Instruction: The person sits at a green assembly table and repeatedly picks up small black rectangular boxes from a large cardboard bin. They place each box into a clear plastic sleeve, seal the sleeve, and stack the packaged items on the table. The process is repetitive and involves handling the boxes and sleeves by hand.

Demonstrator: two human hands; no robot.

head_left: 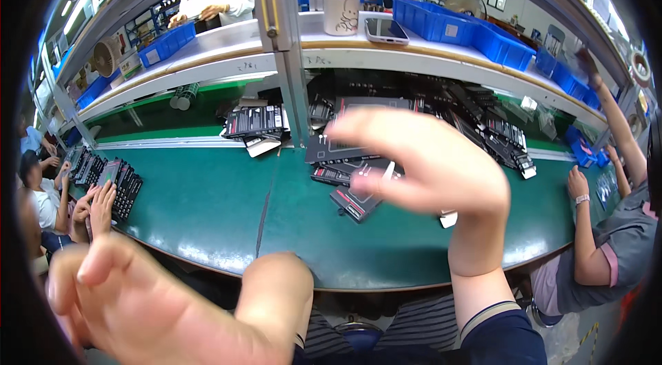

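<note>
The small black box (357,205) is lying on the green table (200,199), showing just below the right hand's (434,158) thumb, by a messy heap of black boxes (331,150). It is looking like thin card, so it is probably light, a bit stiff and slidey, with corners that could squash. I am guessing the two long sides are best for pinching. The right fingers are curving away from the thumb, gripping no box. The left hand (158,303) is spreading loosely, with nothing showing in it. The right hand is hiding part of the heap. A white bit (389,171) is peeking out above its thumb; I cannot tell if they are touching. Blur is making both hands fuzzy.
</note>
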